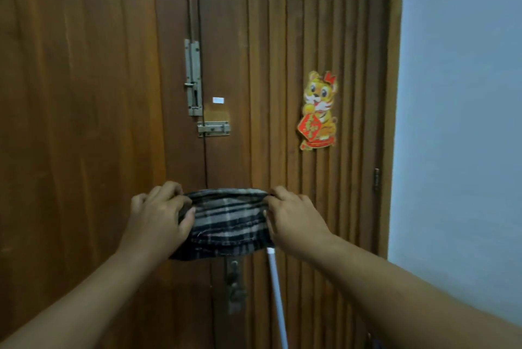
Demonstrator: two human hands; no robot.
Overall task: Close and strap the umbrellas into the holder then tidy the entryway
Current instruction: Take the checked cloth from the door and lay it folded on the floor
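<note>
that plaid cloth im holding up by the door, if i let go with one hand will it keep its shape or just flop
The plaid cloth would likely flop: it already sags and bunches in folds between the left hand and right hand, which pinch its top edge. It looks light, since fingertip pinches carry it. It probably won't slip, as woven fabric grips skin well.

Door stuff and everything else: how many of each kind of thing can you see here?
Hands: 2, left and right, both gripping the cloth
Plaid cloth: 1
Door bolts: 2, tall and short
Tiger sticker: 1
White pole: 1
Total: 7
</note>
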